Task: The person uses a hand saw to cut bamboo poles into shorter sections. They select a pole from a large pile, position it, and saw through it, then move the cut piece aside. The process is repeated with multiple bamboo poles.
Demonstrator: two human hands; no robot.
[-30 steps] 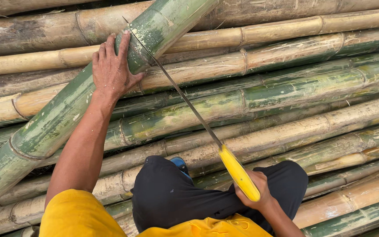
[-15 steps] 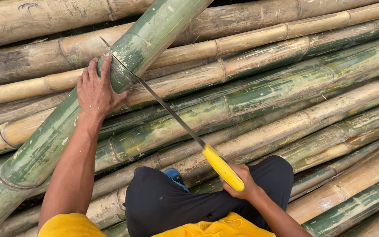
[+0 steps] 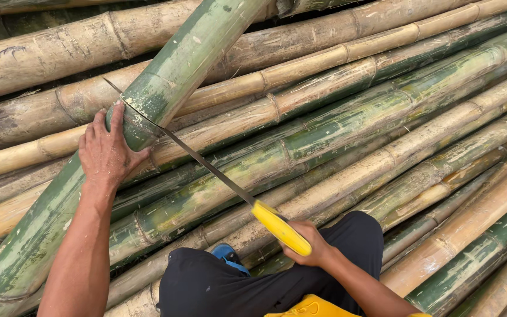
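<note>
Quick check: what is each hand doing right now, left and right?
Left hand: open, palm and fingers pressed on the green bamboo pole.
Right hand: closed around the yellow handle of the saw.

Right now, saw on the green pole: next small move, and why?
Probably draw the saw back toward the right hand in a steady stroke: its blade lies across the green bamboo pole beside the left hand bracing it, and no deep cut shows.
</note>
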